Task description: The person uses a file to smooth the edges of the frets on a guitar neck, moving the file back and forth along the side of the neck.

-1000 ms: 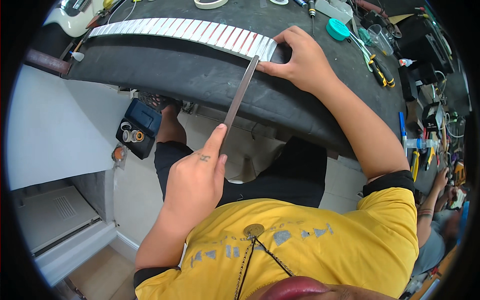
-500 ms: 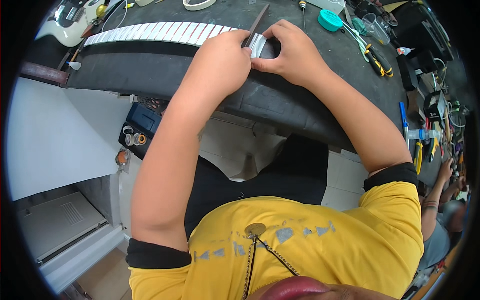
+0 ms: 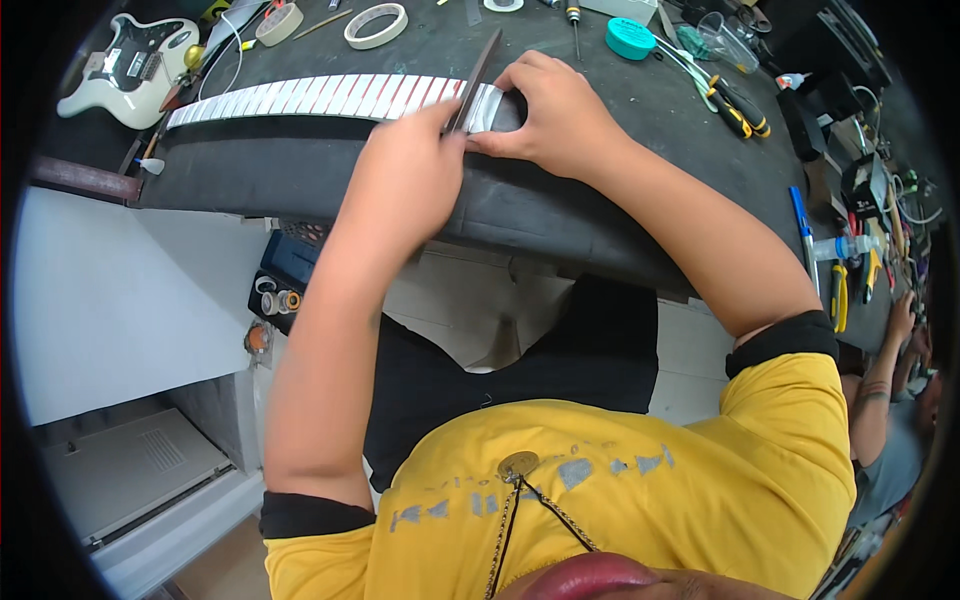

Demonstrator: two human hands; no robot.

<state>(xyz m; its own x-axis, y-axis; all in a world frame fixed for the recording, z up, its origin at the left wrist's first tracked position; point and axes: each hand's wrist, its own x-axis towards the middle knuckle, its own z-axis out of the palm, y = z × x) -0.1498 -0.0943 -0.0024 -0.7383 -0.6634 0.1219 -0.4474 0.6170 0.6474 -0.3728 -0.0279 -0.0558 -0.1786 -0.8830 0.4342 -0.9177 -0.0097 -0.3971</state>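
A long guitar neck (image 3: 320,97) lies across the bench, its top covered by white strips with thin reddish lines between them. At its right end is a shiny silvery patch (image 3: 485,108). My left hand (image 3: 415,170), somewhat blurred, is closed on a thin, dark flat file (image 3: 484,70). The file stands tilted across the neck beside the silvery patch, its far tip pointing away from me. My right hand (image 3: 560,115) pinches the neck's right end, thumb on the near side and fingers on the far side.
Tape rolls (image 3: 376,27) lie beyond the neck. A white guitar body (image 3: 135,70) is at far left. On the right are a screwdriver (image 3: 574,25), a turquoise round tin (image 3: 630,38), pliers (image 3: 738,108) and a blue pen (image 3: 801,215). Another person's arm (image 3: 873,400) shows at far right.
The whole view has shifted, so bench things sit lower and more at the far left shows. My left hand has slid slightly toward me; my right hand keeps its hold on the neck.
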